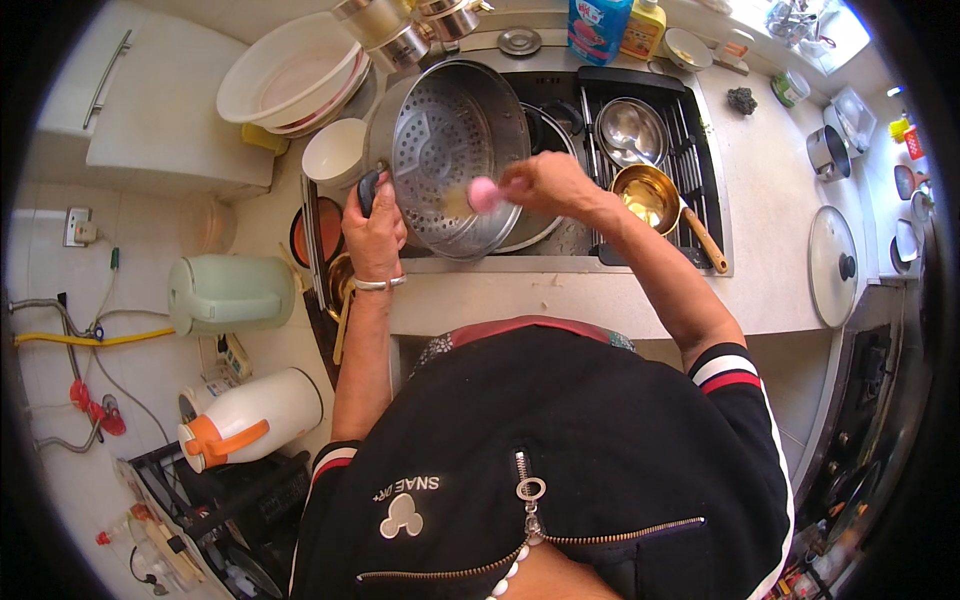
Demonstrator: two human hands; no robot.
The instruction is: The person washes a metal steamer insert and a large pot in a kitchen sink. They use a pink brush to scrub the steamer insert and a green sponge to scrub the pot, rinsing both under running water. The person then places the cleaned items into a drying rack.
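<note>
My left hand grips the black side handle of a stainless-steel steamer pot. The pot is tilted over the sink, so its perforated bottom faces me. In my right hand is a small brush with a round pink top. It is blurred and reaches inside the steamer, and its bristles look pale against the holes. Behind and below the steamer, partly hidden by it, another metal pot sits in the sink.
A black drying rack spans the sink's right side, holding metal bowls and a gold-coloured saucepan. White basins and a bowl stand left. Detergent bottles line the back. A glass lid lies right.
</note>
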